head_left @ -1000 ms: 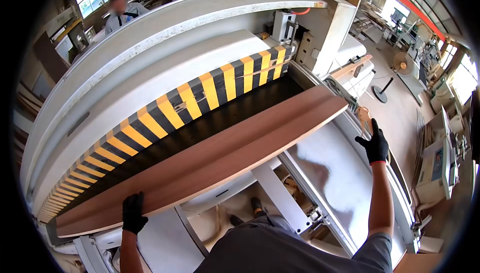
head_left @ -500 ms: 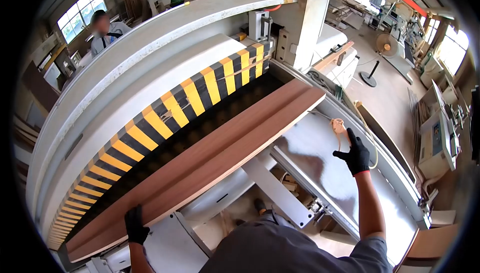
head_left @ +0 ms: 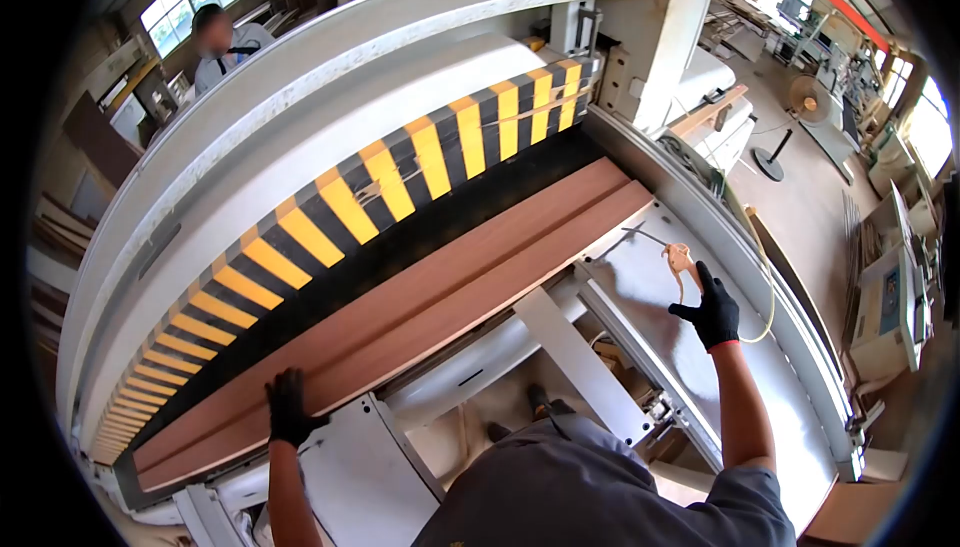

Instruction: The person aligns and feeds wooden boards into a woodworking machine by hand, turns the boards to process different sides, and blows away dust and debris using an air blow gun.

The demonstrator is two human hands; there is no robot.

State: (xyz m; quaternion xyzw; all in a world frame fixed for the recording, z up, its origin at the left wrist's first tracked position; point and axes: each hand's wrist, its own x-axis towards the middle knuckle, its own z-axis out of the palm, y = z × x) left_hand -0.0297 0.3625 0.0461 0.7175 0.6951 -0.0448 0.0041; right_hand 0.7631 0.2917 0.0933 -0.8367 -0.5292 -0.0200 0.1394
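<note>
A long reddish-brown wooden panel [head_left: 430, 302] lies slantwise along the front of the machine; a dark lengthwise line runs down it, and I cannot tell if it is a groove or a joint. My left hand [head_left: 292, 407], in a black glove, rests on its near left part with fingers spread. Over the shiny metal table [head_left: 640, 292], my right hand [head_left: 708, 309], in a black glove, holds an orange air blow gun [head_left: 678, 255] by its handle. The thumb sticks out to the side. A thin nozzle points left towards the panel's right end.
A yellow-and-black striped guard [head_left: 345, 209] curves behind the panel, below a white machine beam [head_left: 350, 42]. A pale hose [head_left: 770, 297] hangs at the right. Metal rails [head_left: 650, 372] stand before me. A person [head_left: 213, 47] is behind the machine; a fan [head_left: 800, 112] stands at right.
My left hand has moved from the panel's near edge farther onto its top. The panel's right end looks lower against the table. The blow gun stays with my right hand while the view shifts.
</note>
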